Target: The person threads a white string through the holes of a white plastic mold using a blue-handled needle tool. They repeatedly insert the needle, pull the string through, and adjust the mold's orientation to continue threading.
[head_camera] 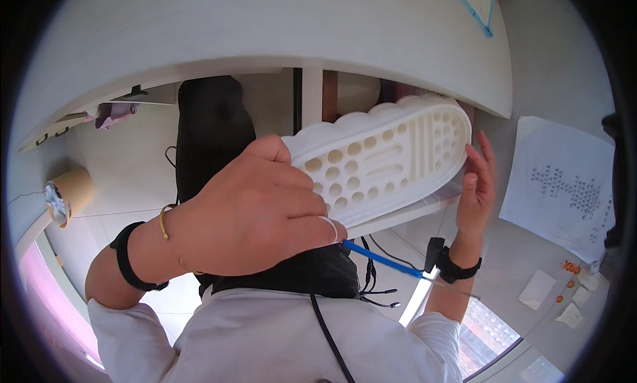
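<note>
A white molded slipper [383,159], its underside with round recesses and grooves facing the camera, is tilted in front of me. My left hand [264,209] is closed around its left end. The same hand has a blue-handled tool [383,258] with a thin metal shaft pointing down to the right; its exact kind cannot be told. A thin white loop lies around one of that hand's fingers. My right hand [475,189] is beside the slipper's right end, fingers apart, a fingertip at or near the rim. Its palm holds nothing visible.
A curved white tabletop [249,30] spans the top, with a blue-edged sheet [475,5] on it. A white rail lies behind the slipper. At the right are a paper with writing [562,184] and small scraps [570,316]. A brown cylindrical container [72,191] is at the left.
</note>
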{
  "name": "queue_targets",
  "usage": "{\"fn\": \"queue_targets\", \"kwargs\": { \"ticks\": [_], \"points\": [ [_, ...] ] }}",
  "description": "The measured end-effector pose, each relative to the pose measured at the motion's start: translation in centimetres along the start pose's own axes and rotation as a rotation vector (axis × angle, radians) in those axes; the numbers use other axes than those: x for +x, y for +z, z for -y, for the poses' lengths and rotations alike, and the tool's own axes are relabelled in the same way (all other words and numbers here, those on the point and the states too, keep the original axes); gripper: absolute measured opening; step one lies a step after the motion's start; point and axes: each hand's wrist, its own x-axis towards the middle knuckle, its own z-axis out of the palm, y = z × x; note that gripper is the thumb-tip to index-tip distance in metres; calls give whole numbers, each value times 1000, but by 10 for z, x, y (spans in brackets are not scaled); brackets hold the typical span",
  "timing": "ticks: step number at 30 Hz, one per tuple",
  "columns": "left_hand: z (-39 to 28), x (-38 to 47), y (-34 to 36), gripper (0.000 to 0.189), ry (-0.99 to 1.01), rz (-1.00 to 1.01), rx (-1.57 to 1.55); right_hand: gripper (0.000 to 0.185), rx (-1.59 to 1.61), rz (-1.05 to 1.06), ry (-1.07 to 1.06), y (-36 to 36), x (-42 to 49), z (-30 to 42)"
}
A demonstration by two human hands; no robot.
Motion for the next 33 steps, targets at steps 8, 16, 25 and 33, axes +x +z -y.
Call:
{"fn": "queue_targets", "kwargs": {
  "ticks": [8,16,25,33],
  "points": [
    [8,-5,-2,19,76,17,-1,60,586,-135,449,28,5,19],
    [6,-7,8,18,222,-138,119,67,607,-352,229,14,-11,35],
    [-5,-3,19,8,319,-255,335,68,593,-241,58,11,31,51],
    [-21,4,16,13,269,-294,467,51,827,103,58,26,106,85]
  ]
}}
